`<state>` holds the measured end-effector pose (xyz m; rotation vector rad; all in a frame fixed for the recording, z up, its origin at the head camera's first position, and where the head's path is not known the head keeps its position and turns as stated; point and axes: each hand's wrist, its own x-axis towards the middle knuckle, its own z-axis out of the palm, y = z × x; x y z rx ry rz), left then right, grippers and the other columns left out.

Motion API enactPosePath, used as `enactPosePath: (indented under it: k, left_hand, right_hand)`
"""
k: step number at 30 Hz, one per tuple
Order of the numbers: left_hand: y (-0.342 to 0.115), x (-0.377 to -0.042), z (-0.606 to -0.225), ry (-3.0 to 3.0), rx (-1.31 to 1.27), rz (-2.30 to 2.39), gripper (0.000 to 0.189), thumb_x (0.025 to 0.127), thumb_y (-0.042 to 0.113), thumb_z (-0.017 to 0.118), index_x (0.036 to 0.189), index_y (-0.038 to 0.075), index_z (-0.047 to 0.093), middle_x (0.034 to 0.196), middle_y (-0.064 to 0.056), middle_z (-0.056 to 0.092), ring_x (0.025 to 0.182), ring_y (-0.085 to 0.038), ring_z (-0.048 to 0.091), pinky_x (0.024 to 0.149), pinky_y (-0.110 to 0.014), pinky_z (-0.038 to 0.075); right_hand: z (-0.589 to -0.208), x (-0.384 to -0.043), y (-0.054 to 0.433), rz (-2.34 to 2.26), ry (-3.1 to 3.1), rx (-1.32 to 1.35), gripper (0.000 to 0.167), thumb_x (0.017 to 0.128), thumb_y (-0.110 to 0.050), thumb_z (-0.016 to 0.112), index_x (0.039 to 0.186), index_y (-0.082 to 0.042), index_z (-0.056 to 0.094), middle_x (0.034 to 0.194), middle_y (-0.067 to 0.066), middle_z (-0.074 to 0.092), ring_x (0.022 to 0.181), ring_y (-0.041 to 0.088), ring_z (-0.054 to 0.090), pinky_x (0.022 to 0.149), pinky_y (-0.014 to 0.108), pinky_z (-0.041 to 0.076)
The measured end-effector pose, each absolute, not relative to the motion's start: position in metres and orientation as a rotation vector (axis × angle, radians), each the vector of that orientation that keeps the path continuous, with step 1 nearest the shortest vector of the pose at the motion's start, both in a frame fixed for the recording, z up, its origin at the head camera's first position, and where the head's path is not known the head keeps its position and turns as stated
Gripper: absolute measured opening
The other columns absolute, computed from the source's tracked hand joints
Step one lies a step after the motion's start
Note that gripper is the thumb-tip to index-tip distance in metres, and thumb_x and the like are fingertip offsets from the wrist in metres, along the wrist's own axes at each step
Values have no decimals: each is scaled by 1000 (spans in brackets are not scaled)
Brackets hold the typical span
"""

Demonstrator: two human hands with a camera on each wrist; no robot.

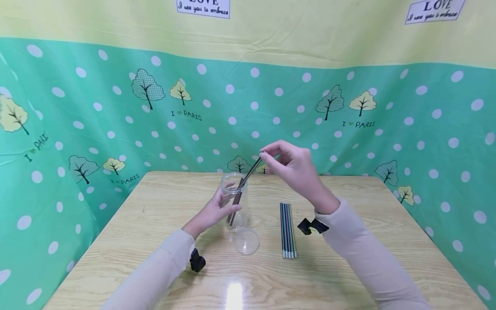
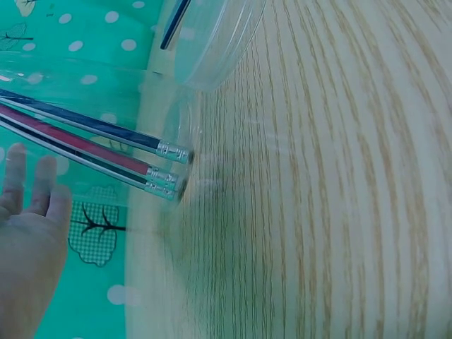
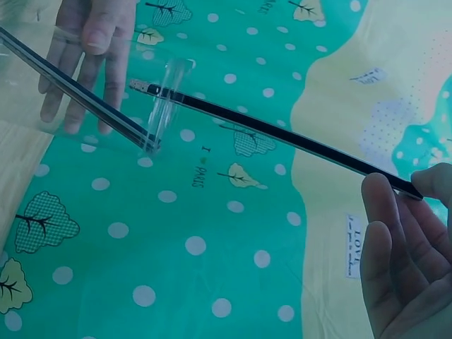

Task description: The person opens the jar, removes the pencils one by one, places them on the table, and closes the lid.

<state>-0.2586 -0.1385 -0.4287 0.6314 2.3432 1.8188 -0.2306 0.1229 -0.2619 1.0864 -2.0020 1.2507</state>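
My left hand (image 1: 211, 213) holds a tall clear jar (image 1: 243, 220) upright on the table, thumb on the near side and fingers on the far side. Inside lean several pencils (image 2: 106, 141), dark and red, their eraser ends down at the jar's bottom. Above the mouth, my right hand (image 1: 294, 168) pinches a dark pencil (image 3: 282, 134) near its upper end between thumb and fingers. This pencil slants down to the left, with its eraser end just inside the jar's rim. A row of dark pencils (image 1: 287, 230) lies on the table below the right hand.
A round clear lid (image 1: 246, 242) lies on the wooden table (image 1: 162, 258) just in front of the jar. Behind the table hangs a green and yellow patterned cloth (image 1: 217, 107). Black wrist mounts (image 1: 196, 261) sit at both sleeves.
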Motion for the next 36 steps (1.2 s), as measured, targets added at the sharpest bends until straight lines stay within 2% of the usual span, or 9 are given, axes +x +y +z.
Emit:
enactPosePath:
  k: [3,10,17,19,21,25,27,31,36]
  left_hand:
    - [-139,-259,-430,2348,648,1814,79,94,27,73,156,26,23,155,-11,40,143,-37,34,115,-61,22]
    - [-140,-259,-430,2305,645,1836,77,96,23,71,156,26,22,156,-10,39,145,-40,29,110,-61,34]
    - [-139,-258,-430,2331,661,1831,76,95,23,71,155,29,24,155,-11,41,144,-40,31,114,-61,25]
    - [-138,-257,-429,2333,639,1828,76,95,22,71,155,30,24,155,-11,42,144,-38,32,114,-60,26]
    - [-138,-257,-429,2336,632,1823,78,96,21,71,156,27,23,155,-12,41,144,-38,32,115,-59,24]
    - [-138,-257,-430,2327,638,1827,80,96,21,71,158,21,20,155,-13,40,144,-40,31,114,-59,28]
    - [-138,-257,-430,2318,648,1835,79,96,19,70,158,20,20,156,-14,39,145,-42,29,114,-60,27]
    - [-138,-256,-429,2322,634,1834,78,96,21,71,156,25,23,155,-15,39,145,-40,29,115,-60,24]
    - [-138,-256,-429,2318,637,1840,77,95,22,72,155,27,24,154,-16,40,144,-41,30,113,-62,27]
  right_hand:
    - [-259,-229,126,1254,-1986,1089,9,96,-8,69,104,-6,73,86,-2,73,60,7,67,44,25,48]
    - [-253,-229,133,1276,-1931,1086,10,94,-3,69,104,-4,73,87,0,73,58,18,68,38,23,38]
    - [-251,-228,138,1257,-1918,1077,11,95,-4,69,104,-6,73,88,-1,73,60,11,68,36,22,32]
    - [-251,-228,139,1263,-1899,1083,11,94,-3,69,104,-5,73,88,-1,73,60,12,69,36,22,32]
    - [-250,-228,141,1264,-1883,1088,11,94,-2,69,104,-5,73,88,0,73,60,13,69,36,22,31]
    - [-248,-228,144,1259,-1874,1084,11,94,-2,69,104,-6,73,86,-1,73,59,14,69,36,22,28]
    - [-247,-227,145,1256,-1878,1076,11,94,-3,69,104,-6,73,87,-1,73,59,15,69,35,23,27]
    - [-246,-226,149,1254,-1881,1042,11,94,-4,69,104,-5,73,88,1,73,60,14,69,35,22,28]
    - [-244,-224,153,1256,-1892,1002,11,95,-5,69,105,-7,73,89,1,73,61,12,68,37,22,32]
